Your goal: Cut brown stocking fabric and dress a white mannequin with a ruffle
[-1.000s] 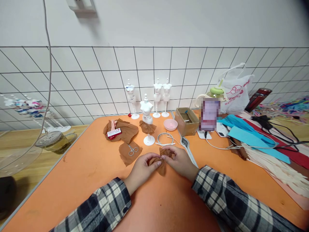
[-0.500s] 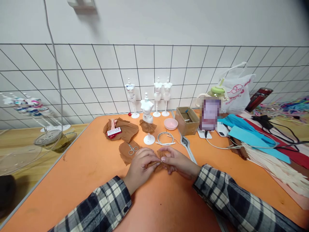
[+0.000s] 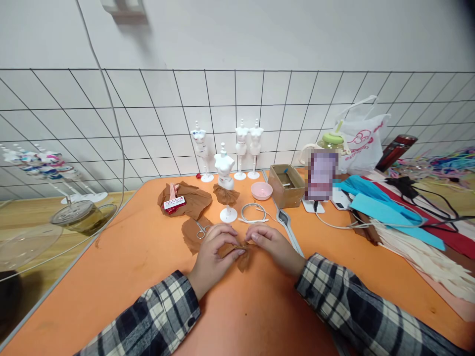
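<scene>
Brown cloth [image 3: 243, 263], loose end toward camera, pinched by left fingers [image 3: 234, 254]; right fingers' [image 3: 258, 239] hold unclear.

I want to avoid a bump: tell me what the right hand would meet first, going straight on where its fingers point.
Probably the brown cloth held in the left hand; depth is unclear at the fingertips, so the right hand may already touch it.
</scene>
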`<state>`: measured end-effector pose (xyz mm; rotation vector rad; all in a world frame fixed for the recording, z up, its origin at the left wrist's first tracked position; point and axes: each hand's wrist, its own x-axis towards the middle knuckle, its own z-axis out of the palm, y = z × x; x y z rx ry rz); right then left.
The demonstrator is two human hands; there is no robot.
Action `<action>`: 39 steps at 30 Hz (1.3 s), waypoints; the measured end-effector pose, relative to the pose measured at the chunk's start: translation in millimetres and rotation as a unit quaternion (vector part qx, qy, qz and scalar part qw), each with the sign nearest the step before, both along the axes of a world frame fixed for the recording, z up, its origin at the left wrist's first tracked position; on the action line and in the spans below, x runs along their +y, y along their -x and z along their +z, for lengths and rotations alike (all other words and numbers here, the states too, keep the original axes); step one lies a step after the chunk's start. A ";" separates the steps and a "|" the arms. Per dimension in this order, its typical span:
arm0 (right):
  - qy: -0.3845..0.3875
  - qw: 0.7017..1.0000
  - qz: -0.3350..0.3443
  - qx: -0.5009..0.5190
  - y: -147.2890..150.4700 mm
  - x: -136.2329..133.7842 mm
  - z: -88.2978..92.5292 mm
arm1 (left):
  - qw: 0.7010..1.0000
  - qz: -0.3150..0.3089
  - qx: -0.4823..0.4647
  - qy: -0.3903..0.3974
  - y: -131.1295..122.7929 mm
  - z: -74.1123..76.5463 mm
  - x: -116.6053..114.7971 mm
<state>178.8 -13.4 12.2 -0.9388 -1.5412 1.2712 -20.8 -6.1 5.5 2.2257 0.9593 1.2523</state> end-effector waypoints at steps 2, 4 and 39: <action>-0.089 0.995 -0.018 -0.049 -0.2 -1.9 2.6 | 1.000 0.007 -0.014 -0.001 0.3 0.5 0.7; -0.135 0.986 -0.026 -0.094 1.1 -4.6 4.1 | 1.000 -0.002 -0.029 0.007 0.1 0.4 0.3; -0.025 0.993 -0.093 -0.065 3.2 1.1 -4.1 | 0.940 -0.070 -0.075 0.325 -9.8 -8.4 1.8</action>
